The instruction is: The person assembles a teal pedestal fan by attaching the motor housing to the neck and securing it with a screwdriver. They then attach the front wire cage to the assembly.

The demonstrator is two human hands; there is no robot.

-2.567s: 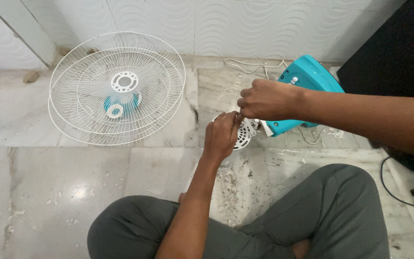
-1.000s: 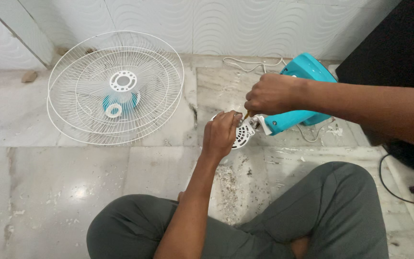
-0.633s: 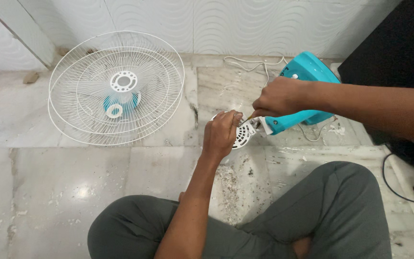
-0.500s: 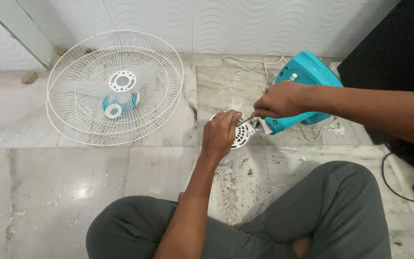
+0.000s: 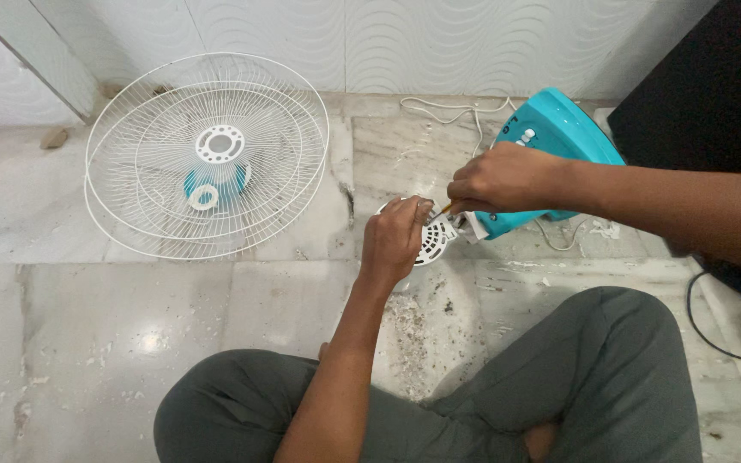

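Observation:
A white vented motor housing [image 5: 433,240] of a fan lies on the marble floor, joined to a turquoise fan base [image 5: 551,137]. My left hand [image 5: 394,238] is closed over the housing's left side. My right hand [image 5: 495,180] hovers just right of it, pinching a thin tool with a yellowish shaft [image 5: 444,207] whose tip points at the housing. Most of the tool is hidden in my fist.
Two white wire fan grilles [image 5: 207,154] are stacked on the floor at the left, over a turquoise blade hub [image 5: 216,184]. A white cord [image 5: 439,110] runs along the tiled wall. A dark cabinet [image 5: 713,77] stands at right. Dust and debris [image 5: 413,330] lie before my crossed legs.
My right hand came down from above the housing, drifted right and back, and now holds the tool's tip at the housing. My left hand stayed on the housing.

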